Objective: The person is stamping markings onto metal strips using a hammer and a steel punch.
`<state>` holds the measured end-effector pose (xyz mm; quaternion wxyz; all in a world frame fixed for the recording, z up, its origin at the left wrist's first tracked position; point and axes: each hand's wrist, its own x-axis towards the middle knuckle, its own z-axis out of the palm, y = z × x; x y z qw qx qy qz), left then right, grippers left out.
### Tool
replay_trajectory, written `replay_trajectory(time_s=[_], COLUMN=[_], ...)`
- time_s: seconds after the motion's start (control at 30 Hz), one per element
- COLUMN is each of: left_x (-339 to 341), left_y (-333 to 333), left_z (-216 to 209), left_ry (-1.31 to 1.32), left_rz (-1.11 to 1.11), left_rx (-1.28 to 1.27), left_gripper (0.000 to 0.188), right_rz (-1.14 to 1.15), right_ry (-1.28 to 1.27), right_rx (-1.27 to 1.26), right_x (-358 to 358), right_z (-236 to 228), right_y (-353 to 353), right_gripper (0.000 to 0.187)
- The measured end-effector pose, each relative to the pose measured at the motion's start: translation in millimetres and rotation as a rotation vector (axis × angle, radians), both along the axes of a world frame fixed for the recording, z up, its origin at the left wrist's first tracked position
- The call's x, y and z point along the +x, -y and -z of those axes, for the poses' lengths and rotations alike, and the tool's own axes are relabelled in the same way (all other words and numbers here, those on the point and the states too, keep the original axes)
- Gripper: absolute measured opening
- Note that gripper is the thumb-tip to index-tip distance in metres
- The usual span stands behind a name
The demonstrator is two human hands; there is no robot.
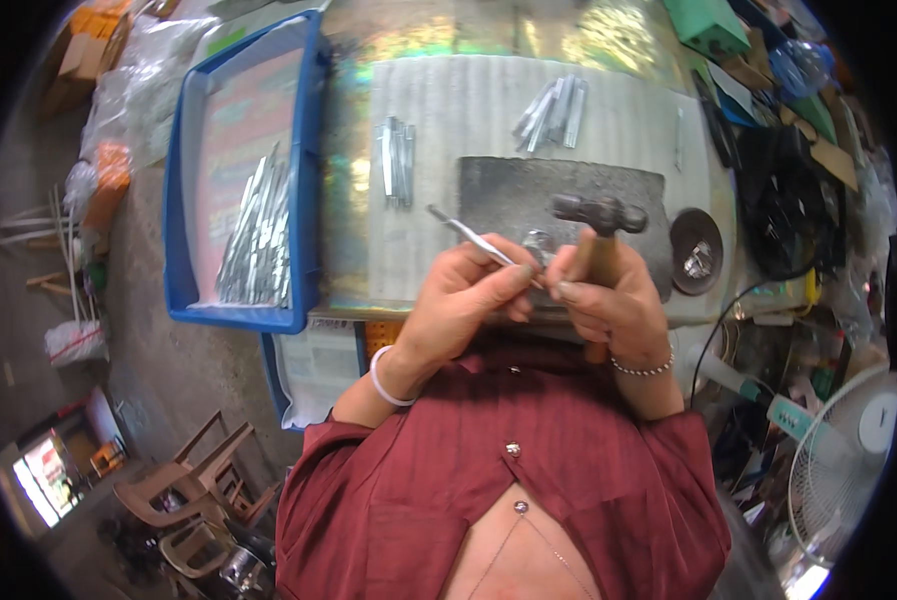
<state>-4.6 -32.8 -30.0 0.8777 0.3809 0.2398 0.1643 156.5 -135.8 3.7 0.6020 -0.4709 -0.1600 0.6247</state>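
Note:
My left hand [473, 290] is closed on a slim silvery metal strip [478, 240], which points up and to the left with a darker far end. My right hand [613, 295] is wrapped round the wooden handle of a hammer [600, 212], its dark metal head upward. The fingertips of both hands meet near the strip's lower end; whatever is between them is too small to make out. Just beyond the fingers, small shiny pieces [538, 242] lie on a dark flat slab [508, 190]. To its right stands a round dark dish [683, 225] with small silvery parts in it.
A pale foam sheet [448, 90] covers the worktop under the slab. Bundles of metal strips [396, 160] and more strips [553, 112] lie on it. A blue tray [310, 200] at left holds many strips. Bags and a black cable clutter the right, beside a white fan [848, 460].

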Motion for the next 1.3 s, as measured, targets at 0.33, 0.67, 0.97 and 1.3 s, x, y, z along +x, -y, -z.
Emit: replay_trajectory(time_s=[0.33,0.67,0.97,1.3], left_x=[3.7,3.9,-0.7,-3.4], left_y=[-4.2,-6.1,-7.6,-5.4], left_z=[7.9,6.9,2.7,1.5], left_ry=[0.162,0.196,0.151,0.03], left_rz=[-0.061,-0.058,-0.082,-0.039], left_rx=[-0.22,-0.236,-0.04,0.231], left_gripper=[0.014,0.014,0.013,0.01], right_rz=[-0.04,-0.033,-0.03,0.051], right_ry=[0.074,0.123,0.19,0.361], right_rx=[0.005,0.066,0.064,0.146], right_x=[-2.6,-3.3,-6.1,-11.5], right_z=[0.1,-3.7,0.3,16.6], right_y=[0.9,-2.5,-5.0,-0.3], right_gripper=[0.01,0.016,0.018,0.017])
